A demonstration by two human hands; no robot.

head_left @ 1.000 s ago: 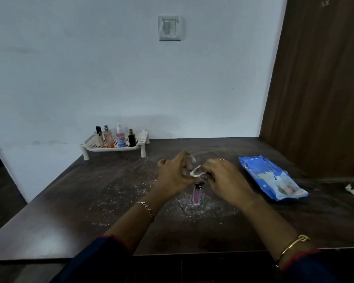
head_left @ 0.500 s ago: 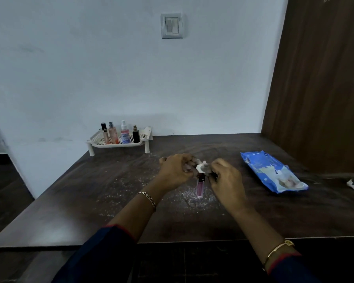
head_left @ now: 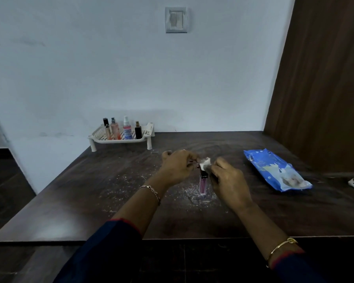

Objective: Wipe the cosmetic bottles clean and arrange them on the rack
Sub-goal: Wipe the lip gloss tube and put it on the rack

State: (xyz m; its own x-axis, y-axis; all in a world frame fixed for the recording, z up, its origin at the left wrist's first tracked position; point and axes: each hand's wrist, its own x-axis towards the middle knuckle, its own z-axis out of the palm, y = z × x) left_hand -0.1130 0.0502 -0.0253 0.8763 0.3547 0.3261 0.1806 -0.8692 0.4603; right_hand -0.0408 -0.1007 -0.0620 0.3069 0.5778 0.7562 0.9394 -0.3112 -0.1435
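My left hand (head_left: 178, 166) and right hand (head_left: 229, 180) are curled in toward each other over the worktop (head_left: 70, 201), both pinching a white wipe (head_left: 205, 162). The wipe sits on the black cap of a pink tube (head_left: 203, 183). I think my left fingertips also steady the cap, though the wipe hides that contact. The tube stands upright in scattered white powder (head_left: 192, 193), between my hands, its long axis vertical and its cap level with my fingertips.

Right of my right hand lies a blue pack of wipes (head_left: 274, 170). Farther back on the left, against the wall, the rack (head_left: 121, 140) holds four bottles (head_left: 127, 129). It lies beyond my left hand, which is the nearer one for the carry.

Compared with a second ago, my right hand has slid off the tube's top to its right side. The tube has stayed upright.
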